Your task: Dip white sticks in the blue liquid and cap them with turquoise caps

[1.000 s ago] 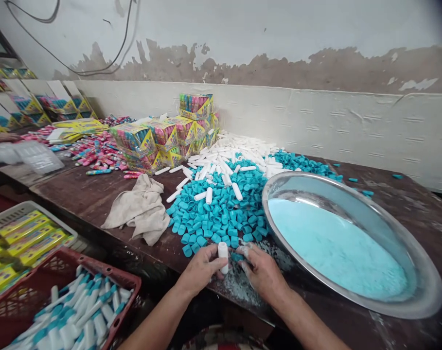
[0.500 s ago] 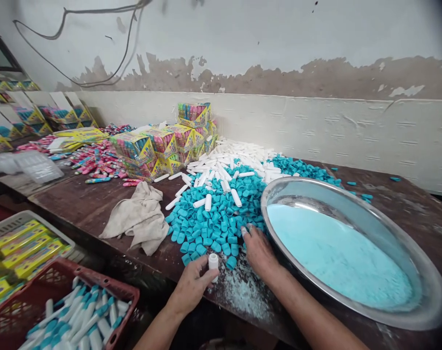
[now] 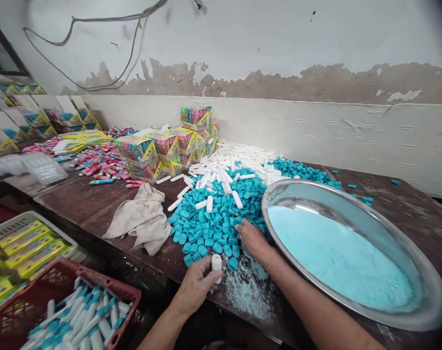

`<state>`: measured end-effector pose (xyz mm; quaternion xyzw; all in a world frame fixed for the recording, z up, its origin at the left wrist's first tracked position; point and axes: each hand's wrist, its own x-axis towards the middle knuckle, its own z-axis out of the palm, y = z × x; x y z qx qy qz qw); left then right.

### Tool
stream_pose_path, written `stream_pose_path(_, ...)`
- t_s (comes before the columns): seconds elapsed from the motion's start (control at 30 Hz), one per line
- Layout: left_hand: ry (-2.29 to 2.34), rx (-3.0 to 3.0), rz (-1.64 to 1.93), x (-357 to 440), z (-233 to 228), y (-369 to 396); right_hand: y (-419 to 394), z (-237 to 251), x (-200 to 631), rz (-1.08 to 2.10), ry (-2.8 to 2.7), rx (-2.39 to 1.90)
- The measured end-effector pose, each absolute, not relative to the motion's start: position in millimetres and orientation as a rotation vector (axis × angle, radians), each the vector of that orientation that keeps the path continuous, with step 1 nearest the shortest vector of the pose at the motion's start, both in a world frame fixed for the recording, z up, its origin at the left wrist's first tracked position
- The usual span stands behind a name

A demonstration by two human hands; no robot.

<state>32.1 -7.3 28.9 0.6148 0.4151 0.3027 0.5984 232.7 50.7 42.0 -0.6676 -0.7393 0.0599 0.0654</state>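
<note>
My left hand (image 3: 196,287) grips a small white tube (image 3: 217,265) upright at the near edge of the dark wooden table (image 3: 85,204). My right hand (image 3: 253,239) lies with its fingers on the near edge of a heap of teal caps (image 3: 213,218); whether it has a cap between the fingers cannot be told. Loose white tubes (image 3: 235,158) lie on and behind the caps. Spilled pale blue powder (image 3: 248,287) dusts the table between my hands. A large steel basin (image 3: 430,287) of the same blue powder sits right of my right hand.
A beige rag (image 3: 142,218) lies left of the caps. Stacked colourful boxes (image 3: 162,146) and pink-blue capped tubes (image 3: 100,163) are farther back left. Below the table's edge stand a red crate (image 3: 128,287) of capped tubes and a white crate (image 3: 9,223) with yellow boxes.
My right hand left the white tube and reached forward to the teal caps. My left hand kept the tube and drew slightly toward me.
</note>
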Motion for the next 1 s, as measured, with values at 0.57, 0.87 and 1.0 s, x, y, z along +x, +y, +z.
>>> stream_pose_path(0.57,0.784,1.449,0.506,30.3,42.2,-12.5,-21.8,64.8,224.2,1.064,-1.507,-1.549)
stream_pose_path(0.87,0.758,1.602,0.358,33.8,49.0,-15.9,-51.8,62.5,230.9,1.421,-1.447,-1.416)
stream_pose_path(1.0,0.804,1.915,0.325,37.5,43.4,-17.6,-58.3,59.9,231.4,1.513,-1.465,-1.458)
